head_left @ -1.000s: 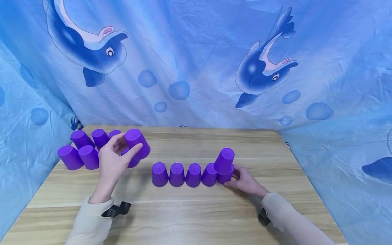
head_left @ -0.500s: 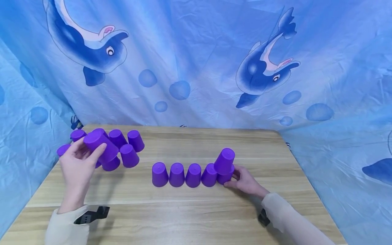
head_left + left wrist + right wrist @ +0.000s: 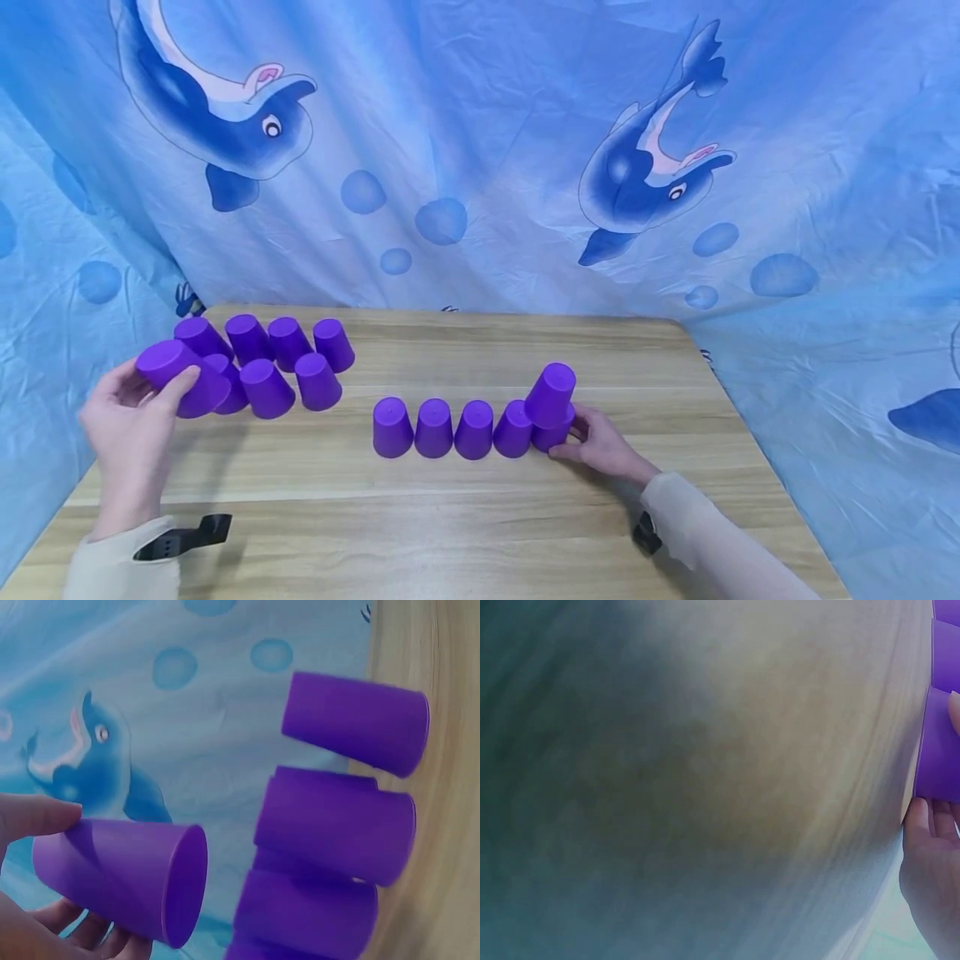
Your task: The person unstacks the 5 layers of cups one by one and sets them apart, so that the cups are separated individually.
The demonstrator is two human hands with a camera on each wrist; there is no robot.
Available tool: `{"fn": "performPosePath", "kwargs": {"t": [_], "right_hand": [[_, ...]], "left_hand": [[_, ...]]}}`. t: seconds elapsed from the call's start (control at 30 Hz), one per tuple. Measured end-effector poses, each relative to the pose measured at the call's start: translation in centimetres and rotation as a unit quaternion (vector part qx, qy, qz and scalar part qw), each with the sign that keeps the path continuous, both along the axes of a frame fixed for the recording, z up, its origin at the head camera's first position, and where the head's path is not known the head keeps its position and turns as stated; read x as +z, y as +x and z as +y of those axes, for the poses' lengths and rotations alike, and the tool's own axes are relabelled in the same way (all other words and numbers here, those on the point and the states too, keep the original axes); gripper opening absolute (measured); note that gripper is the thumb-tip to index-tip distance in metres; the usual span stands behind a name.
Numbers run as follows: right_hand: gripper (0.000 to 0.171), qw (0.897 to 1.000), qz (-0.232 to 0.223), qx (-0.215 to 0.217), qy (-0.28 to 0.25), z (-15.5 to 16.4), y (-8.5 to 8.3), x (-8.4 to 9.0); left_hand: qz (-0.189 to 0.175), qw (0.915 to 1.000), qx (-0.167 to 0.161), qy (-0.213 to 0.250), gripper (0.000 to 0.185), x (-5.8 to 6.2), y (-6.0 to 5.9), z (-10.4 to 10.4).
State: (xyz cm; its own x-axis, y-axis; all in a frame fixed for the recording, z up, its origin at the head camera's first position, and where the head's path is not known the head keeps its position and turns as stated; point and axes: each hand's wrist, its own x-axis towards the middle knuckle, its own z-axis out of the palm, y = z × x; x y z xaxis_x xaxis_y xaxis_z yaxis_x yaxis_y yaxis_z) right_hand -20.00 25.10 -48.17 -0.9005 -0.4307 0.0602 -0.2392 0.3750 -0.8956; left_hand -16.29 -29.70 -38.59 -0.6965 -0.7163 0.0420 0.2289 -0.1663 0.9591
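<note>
Head view shows the left hand [image 3: 127,417] raised over the left edge of the tabletop [image 3: 450,517], thumb and fingers curled round a purple cup [image 3: 182,387] that lies tilted on its side, closed base toward the camera. Just beside it stands a cluster of upturned cups [image 3: 277,362] in two rows, the nearest one touching or nearly touching the held cup. The right hand [image 3: 600,446] rests on the tabletop at the right end of a row of upturned cups [image 3: 453,427], its fingers pinching the lowest cup of a short stack [image 3: 551,404] whose upper cup leans left. A blue dolphin-print curtain [image 3: 480,150] hangs behind. Left wrist view adds what the head view hides: the held cup's open mouth [image 3: 187,885] faces the cluster, apart from it, with the thumb [image 3: 37,814] lying along its wall and fingertips below. Right wrist view is mostly blurred wood grain; only at its right edge do the fingers [image 3: 930,847] show against a purple cup wall [image 3: 939,750], so the grip there cannot be judged from this view alone.
</note>
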Motion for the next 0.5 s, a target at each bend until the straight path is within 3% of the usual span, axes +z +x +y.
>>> {"fn": "performPosePath", "kwargs": {"t": [0.23, 0.5], "right_hand": [[0.058, 1.000, -0.007, 0.001, 0.006, -0.4, 0.6, 1.3], [0.063, 1.000, -0.004, -0.007, 0.005, 0.5, -0.3, -1.1]], "left_hand": [[-0.019, 0.9955, 0.031, 0.088, 0.066, -0.8, 0.0, -2.3], [-0.090, 0.9920, 0.052, 0.073, 0.067, -1.9, -0.4, -3.7]]}}
